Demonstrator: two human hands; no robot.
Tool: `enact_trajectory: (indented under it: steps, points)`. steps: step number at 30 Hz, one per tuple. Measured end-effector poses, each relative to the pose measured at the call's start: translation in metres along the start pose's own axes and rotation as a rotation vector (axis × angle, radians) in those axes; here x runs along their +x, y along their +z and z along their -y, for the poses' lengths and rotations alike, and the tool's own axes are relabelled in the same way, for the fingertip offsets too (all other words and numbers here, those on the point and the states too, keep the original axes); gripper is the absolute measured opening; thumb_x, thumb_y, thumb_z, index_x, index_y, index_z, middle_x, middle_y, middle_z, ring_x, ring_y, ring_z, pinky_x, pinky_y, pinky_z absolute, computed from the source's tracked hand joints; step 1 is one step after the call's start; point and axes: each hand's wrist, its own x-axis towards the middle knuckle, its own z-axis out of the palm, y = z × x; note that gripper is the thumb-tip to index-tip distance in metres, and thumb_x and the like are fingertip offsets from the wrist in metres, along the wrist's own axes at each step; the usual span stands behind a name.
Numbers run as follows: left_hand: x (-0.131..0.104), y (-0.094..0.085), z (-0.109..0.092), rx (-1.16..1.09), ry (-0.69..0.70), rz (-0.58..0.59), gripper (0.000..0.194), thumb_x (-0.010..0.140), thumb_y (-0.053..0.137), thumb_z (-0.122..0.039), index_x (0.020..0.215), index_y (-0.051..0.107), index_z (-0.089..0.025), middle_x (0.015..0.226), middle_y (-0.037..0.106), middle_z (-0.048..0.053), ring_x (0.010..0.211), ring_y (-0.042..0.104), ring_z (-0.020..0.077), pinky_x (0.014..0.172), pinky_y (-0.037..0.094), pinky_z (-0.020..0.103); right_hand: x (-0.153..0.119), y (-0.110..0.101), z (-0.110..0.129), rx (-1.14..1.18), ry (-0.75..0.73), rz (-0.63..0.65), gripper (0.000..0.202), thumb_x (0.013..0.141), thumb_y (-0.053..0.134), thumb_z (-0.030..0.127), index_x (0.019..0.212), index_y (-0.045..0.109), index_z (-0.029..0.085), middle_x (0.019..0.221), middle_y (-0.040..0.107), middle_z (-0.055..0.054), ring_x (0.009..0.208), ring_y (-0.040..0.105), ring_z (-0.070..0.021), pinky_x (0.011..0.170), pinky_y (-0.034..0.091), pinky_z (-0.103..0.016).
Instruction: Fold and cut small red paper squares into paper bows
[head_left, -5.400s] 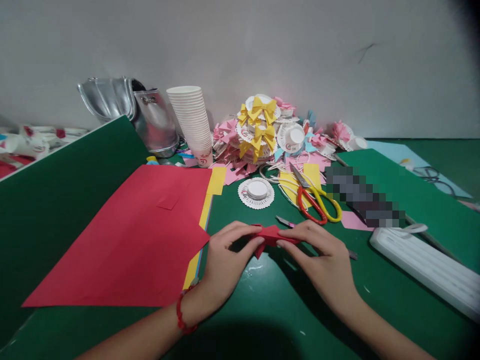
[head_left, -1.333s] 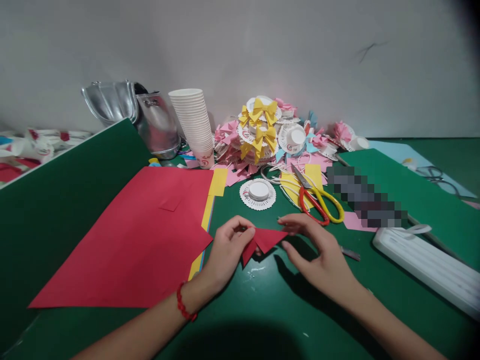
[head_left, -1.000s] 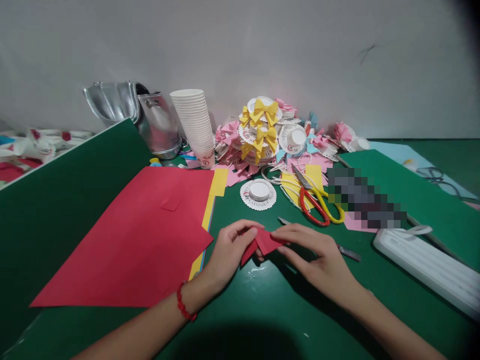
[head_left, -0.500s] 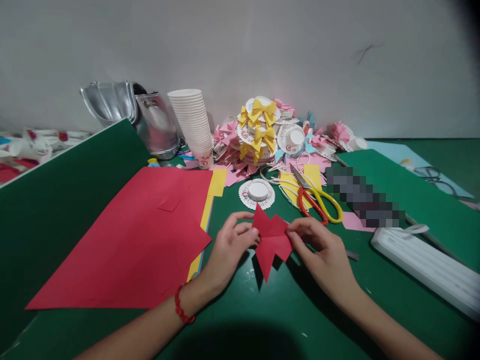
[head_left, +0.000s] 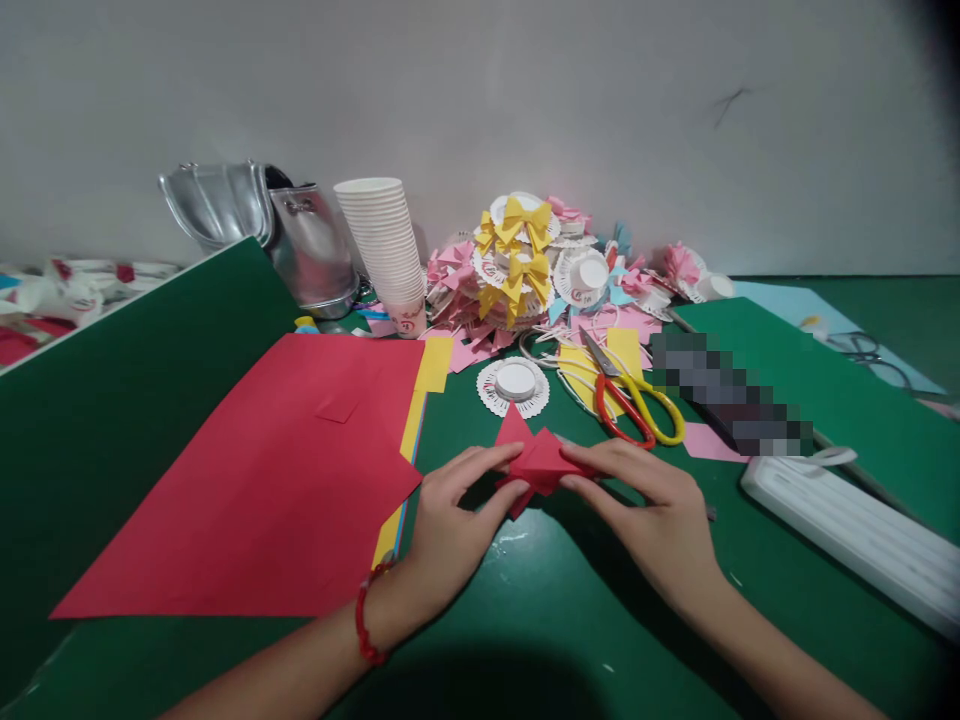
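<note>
A small piece of folded red paper (head_left: 541, 458) is held between both hands just above the green table (head_left: 555, 620). My left hand (head_left: 461, 510) pinches its left side between thumb and fingers. On the right side, my right hand (head_left: 645, 490) grips it the same way. One pointed flap sticks up at the back toward a white scalloped paper-cup hat (head_left: 516, 382). The paper's underside is hidden. To the left lies a large red sheet (head_left: 262, 500) on top of yellow and blue sheets.
Scissors (head_left: 634, 390) with red and yellow handles lie beyond my right hand. Behind stand a stack of paper cups (head_left: 379, 250), a heap of bow-trimmed hats (head_left: 525, 270) and a silver bag (head_left: 307, 250). A white power strip (head_left: 855, 540) sits at the right.
The red paper was spread out with its points showing; now it is folded over into a narrower shape. Both hands have closed in on its sides.
</note>
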Motion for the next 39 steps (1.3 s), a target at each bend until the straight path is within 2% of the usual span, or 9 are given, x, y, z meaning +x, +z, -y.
enact_trajectory:
  steps: [8, 14, 17, 21, 23, 27, 32, 35, 39]
  points:
    - [0.004, -0.001, -0.002, 0.014, 0.121, -0.013, 0.007, 0.073, 0.065, -0.015, 0.077, 0.068, -0.021, 0.076, 0.055, 0.002, 0.072, 0.055, 0.0143, 0.065, 0.045, 0.025, 0.0, -0.003, 0.004, -0.121, -0.168, -0.04, 0.012, 0.076, 0.06, 0.016, 0.078, 0.068, 0.023, 0.074, 0.056, -0.004, 0.066, 0.057, -0.0162, 0.057, 0.048, -0.029]
    - [0.007, -0.001, -0.006, -0.085, 0.076, 0.181, 0.01, 0.079, 0.057, -0.015, 0.07, 0.062, -0.017, 0.068, 0.058, 0.002, 0.065, 0.056, 0.0144, 0.06, 0.045, 0.025, 0.0, 0.0, 0.007, -0.037, -0.169, 0.129, 0.01, 0.079, 0.053, 0.015, 0.077, 0.06, 0.021, 0.072, 0.062, -0.003, 0.07, 0.058, -0.0165, 0.066, 0.049, -0.031]
    - [0.004, 0.0, -0.008, -0.006, 0.153, 0.203, 0.01, 0.079, 0.056, -0.014, 0.072, 0.061, -0.017, 0.069, 0.059, 0.004, 0.068, 0.056, 0.0154, 0.063, 0.045, 0.026, -0.004, 0.003, 0.006, -0.029, -0.194, 0.178, 0.01, 0.078, 0.052, 0.012, 0.077, 0.057, 0.021, 0.071, 0.063, -0.002, 0.067, 0.058, -0.0148, 0.069, 0.049, -0.03]
    - [0.0, 0.001, -0.009, 0.019, 0.335, 0.26, 0.013, 0.081, 0.049, -0.009, 0.076, 0.058, -0.017, 0.072, 0.06, 0.006, 0.071, 0.056, 0.0163, 0.068, 0.046, 0.03, -0.009, 0.005, 0.008, -0.005, -0.199, 0.185, 0.012, 0.075, 0.052, 0.009, 0.078, 0.055, 0.02, 0.071, 0.062, -0.002, 0.066, 0.057, -0.0133, 0.06, 0.048, -0.025]
    - [0.0, 0.0, -0.008, -0.008, 0.371, 0.266, 0.014, 0.081, 0.047, -0.008, 0.076, 0.057, -0.017, 0.072, 0.061, 0.006, 0.072, 0.056, 0.0163, 0.069, 0.047, 0.031, -0.008, 0.005, 0.009, -0.005, -0.209, 0.175, 0.012, 0.074, 0.051, 0.009, 0.077, 0.055, 0.02, 0.071, 0.062, -0.002, 0.065, 0.057, -0.0132, 0.059, 0.048, -0.024]
    - [0.003, -0.003, -0.006, -0.047, 0.279, 0.153, 0.013, 0.08, 0.048, -0.009, 0.076, 0.058, -0.018, 0.075, 0.062, 0.006, 0.073, 0.058, 0.0161, 0.067, 0.048, 0.028, 0.0, -0.002, 0.004, -0.083, -0.171, 0.109, 0.014, 0.071, 0.049, 0.008, 0.071, 0.054, 0.021, 0.066, 0.061, 0.0, 0.062, 0.058, -0.0138, 0.061, 0.047, -0.026]
    - [0.011, -0.007, 0.001, -0.098, 0.006, -0.053, 0.007, 0.078, 0.051, -0.014, 0.075, 0.056, -0.018, 0.074, 0.06, 0.002, 0.069, 0.057, 0.0134, 0.06, 0.047, 0.022, 0.011, -0.01, -0.009, -0.116, 0.001, -0.054, 0.009, 0.07, 0.053, 0.013, 0.066, 0.054, 0.021, 0.064, 0.06, 0.0, 0.061, 0.058, -0.0145, 0.057, 0.048, -0.025]
    - [0.014, -0.006, 0.003, -0.161, -0.143, -0.008, 0.003, 0.075, 0.056, -0.015, 0.073, 0.057, -0.017, 0.071, 0.059, 0.0, 0.066, 0.056, 0.0115, 0.059, 0.046, 0.02, 0.008, -0.006, -0.006, -0.042, 0.034, -0.033, 0.004, 0.074, 0.055, 0.017, 0.073, 0.056, 0.021, 0.07, 0.063, -0.002, 0.066, 0.06, -0.015, 0.061, 0.05, -0.025]
    - [0.013, -0.001, 0.005, -0.241, -0.184, 0.095, 0.008, 0.074, 0.059, -0.017, 0.082, 0.058, -0.018, 0.082, 0.062, 0.002, 0.074, 0.059, 0.0131, 0.064, 0.048, 0.021, -0.002, 0.007, -0.001, 0.074, 0.068, 0.13, 0.013, 0.076, 0.059, 0.02, 0.089, 0.06, 0.019, 0.084, 0.067, -0.005, 0.074, 0.063, -0.0163, 0.069, 0.052, -0.029]
